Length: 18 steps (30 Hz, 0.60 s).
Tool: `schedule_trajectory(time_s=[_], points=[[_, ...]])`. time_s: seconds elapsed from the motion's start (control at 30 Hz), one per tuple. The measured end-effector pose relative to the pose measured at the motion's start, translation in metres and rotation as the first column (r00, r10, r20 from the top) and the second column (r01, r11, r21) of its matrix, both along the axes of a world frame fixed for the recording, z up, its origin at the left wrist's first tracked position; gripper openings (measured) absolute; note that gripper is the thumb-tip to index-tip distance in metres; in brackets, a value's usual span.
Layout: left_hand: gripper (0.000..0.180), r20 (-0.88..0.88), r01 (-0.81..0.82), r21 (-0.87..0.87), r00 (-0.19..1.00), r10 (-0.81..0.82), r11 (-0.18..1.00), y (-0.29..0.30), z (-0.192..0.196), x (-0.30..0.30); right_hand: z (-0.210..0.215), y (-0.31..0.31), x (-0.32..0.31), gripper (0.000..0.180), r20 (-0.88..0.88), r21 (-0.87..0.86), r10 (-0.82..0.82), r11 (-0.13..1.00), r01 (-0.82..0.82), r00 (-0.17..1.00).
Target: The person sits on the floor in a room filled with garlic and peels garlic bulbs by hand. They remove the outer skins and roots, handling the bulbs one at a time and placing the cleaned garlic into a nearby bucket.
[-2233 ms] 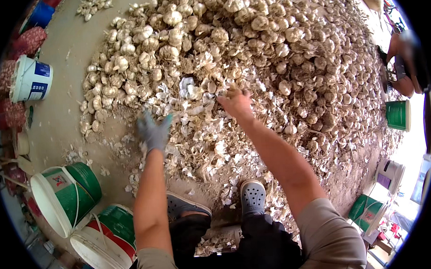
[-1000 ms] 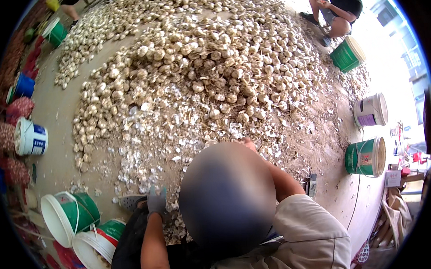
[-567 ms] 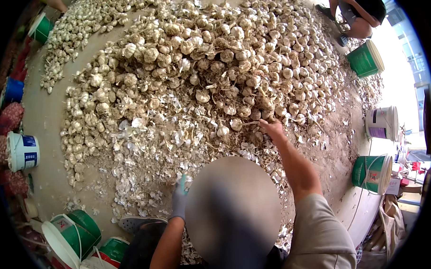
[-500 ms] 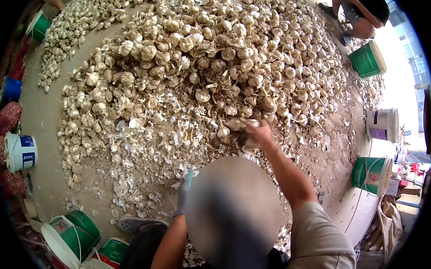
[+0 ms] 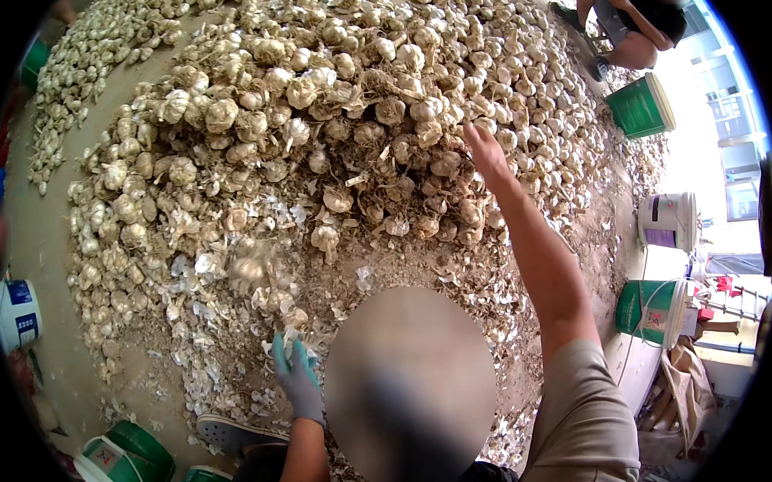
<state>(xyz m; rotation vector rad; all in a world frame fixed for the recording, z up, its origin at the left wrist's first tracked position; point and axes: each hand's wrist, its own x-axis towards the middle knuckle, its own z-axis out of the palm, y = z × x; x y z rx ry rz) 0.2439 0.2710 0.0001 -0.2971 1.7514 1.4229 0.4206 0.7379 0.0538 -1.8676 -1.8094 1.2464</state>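
A big heap of garlic bulbs spreads over the floor ahead of me. My right hand, bare, reaches onto the right part of the heap; its fingertips are mostly hidden against the bulbs, so its grip does not show. My left hand wears a grey glove with green fingertips. It is low over loose garlic skins, fingers apart, with pale skin or a bulb just past the fingertips. A motion-smeared bulb shows beyond it. A blurred round beige disc hides the space between my forearms.
Green buckets stand at right, one far and one near, with a white bucket between them. Another white bucket is at left, a green one at lower left. A person sits at far right.
My right hand held a garlic bulb near the middle; it has moved forward and right onto the heap. My left hand has moved left. The whole view has shifted slightly.
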Motion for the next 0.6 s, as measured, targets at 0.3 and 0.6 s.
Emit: schedule_trajectory(time_s=[0.3, 0.6], points=[[0.051, 0.036, -0.044, 0.059, 0.998, 0.042, 0.997, -0.025, 0.002, 0.005, -0.047, 0.014, -0.042, 0.065, -0.247, -0.177, 0.082, 0.976, -0.129, 0.966], [0.054, 0.001, 0.05, 0.082, 0.999, -0.051, 0.995, 0.016, 0.012, 0.017, -0.013, -0.141, -0.147, 0.085, -0.08, -0.246, 0.661, 0.713, -0.657, 0.747]])
